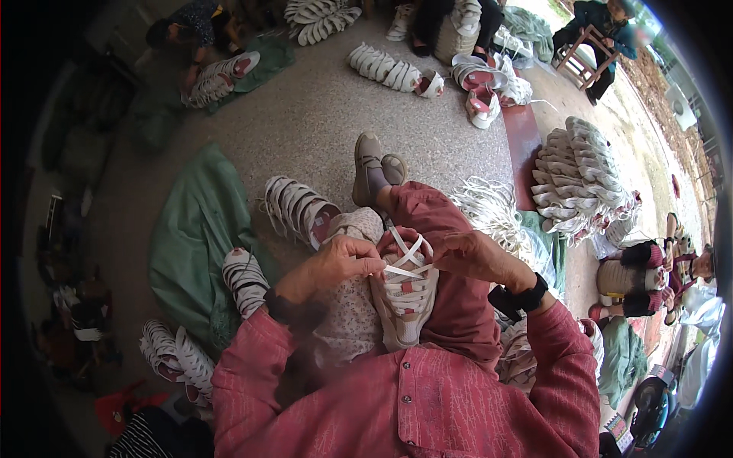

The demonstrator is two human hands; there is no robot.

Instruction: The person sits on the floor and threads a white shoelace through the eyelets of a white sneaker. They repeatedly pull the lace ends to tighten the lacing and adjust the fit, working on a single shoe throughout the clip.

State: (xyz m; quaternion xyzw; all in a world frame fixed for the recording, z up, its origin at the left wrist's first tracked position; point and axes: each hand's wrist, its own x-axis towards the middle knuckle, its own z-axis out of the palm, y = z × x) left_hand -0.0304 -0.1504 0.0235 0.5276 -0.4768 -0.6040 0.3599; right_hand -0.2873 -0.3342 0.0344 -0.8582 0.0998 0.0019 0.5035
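A white sneaker [400, 330] with pink lining rests in my lap, its toe toward me. White lace [405, 287] runs in rows across its front and crosses in an X near the collar. My left hand [341, 261] pinches one stretch of lace at the left of the shoe's opening. On the other side my right hand [481, 258] has thumb and finger closed at the lace by the right eyelets. A patterned cloth [353, 317] covers my left thigh, beside the shoe.
Nested rows of shoes [296, 208] lie left of my legs near a green sack [200, 229]. Loose white laces [492, 210] are heaped on the right, before a tall shoe stack [580, 179]. Other people sit around, one by a wooden stool [586, 57].
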